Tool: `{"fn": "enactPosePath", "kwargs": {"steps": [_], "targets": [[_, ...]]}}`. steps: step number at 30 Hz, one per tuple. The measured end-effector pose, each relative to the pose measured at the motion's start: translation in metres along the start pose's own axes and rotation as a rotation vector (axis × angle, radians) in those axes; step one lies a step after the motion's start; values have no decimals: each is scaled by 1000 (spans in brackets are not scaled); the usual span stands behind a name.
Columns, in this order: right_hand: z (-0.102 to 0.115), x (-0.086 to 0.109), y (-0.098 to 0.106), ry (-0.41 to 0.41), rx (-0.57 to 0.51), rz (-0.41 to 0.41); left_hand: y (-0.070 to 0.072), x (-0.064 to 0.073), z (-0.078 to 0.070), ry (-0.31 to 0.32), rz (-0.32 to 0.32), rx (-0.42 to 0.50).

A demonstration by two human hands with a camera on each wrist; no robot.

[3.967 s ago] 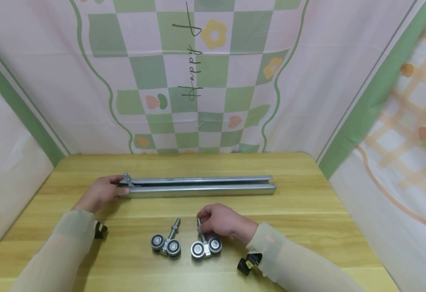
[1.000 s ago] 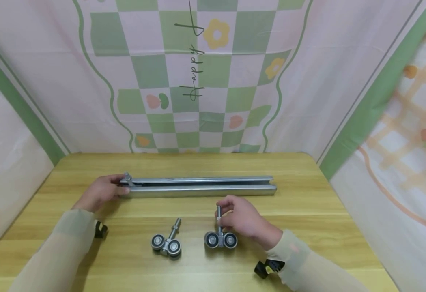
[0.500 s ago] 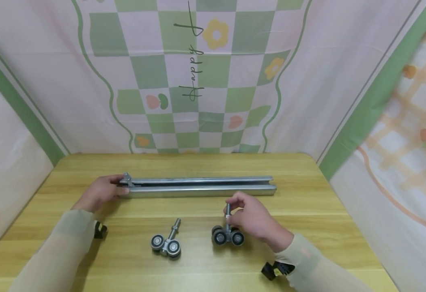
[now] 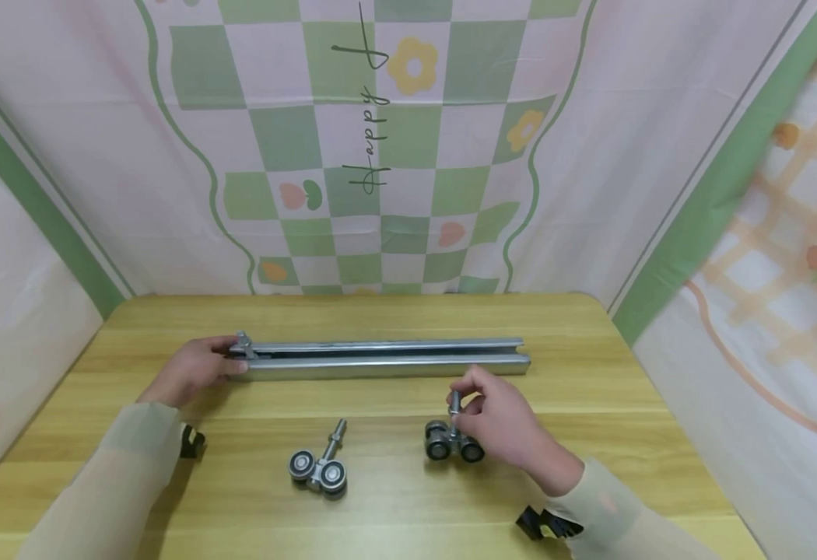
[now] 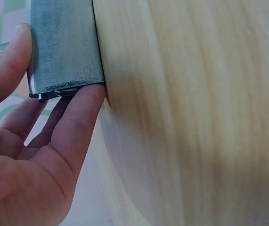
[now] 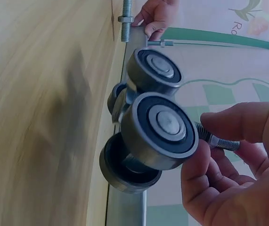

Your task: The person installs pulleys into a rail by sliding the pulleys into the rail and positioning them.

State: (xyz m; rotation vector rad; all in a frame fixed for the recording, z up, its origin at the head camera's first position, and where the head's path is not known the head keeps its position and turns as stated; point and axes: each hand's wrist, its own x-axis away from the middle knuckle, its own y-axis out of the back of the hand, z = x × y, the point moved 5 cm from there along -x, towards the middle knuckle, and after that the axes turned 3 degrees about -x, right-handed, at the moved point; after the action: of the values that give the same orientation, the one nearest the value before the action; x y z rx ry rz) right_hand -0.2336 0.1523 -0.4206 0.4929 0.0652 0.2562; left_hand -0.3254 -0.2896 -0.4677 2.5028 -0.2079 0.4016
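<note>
A grey metal channel rail [image 4: 380,367] lies across the table, its slot facing up. My left hand [image 4: 198,365] holds the rail's left end, thumb on one side and fingertips at the end edge in the left wrist view. A bolt [image 4: 243,342] stands up from the slot beside that hand. My right hand [image 4: 503,420] pinches the threaded stem of a roller trolley [image 4: 439,445] between thumb and fingers. Its wheels [image 6: 160,129] hang below the stem, off the table, just in front of the rail's right half. A second, similar roller trolley [image 4: 320,470] lies on the table, stem tilted.
The wooden table [image 4: 170,513] bears these parts. A patterned curtain [image 4: 408,155] hangs behind the table's far edge, with more cloth on both sides. A black wrist camera [image 4: 548,525] sits at the right sleeve and another [image 4: 192,441] at the left.
My right hand has carried its roller trolley up off the table, to the right and nearer the rail, turning it so the stem stands upright. The left hand, rail and other trolley have stayed put.
</note>
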Motion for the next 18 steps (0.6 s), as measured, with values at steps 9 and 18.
{"fn": "enactPosePath", "kwargs": {"steps": [9, 18], "targets": [[4, 7, 6, -1, 98, -48, 0, 0, 0, 0, 7, 5], [2, 13, 8, 4, 162, -57, 2, 1, -1, 6, 5, -14]]}}
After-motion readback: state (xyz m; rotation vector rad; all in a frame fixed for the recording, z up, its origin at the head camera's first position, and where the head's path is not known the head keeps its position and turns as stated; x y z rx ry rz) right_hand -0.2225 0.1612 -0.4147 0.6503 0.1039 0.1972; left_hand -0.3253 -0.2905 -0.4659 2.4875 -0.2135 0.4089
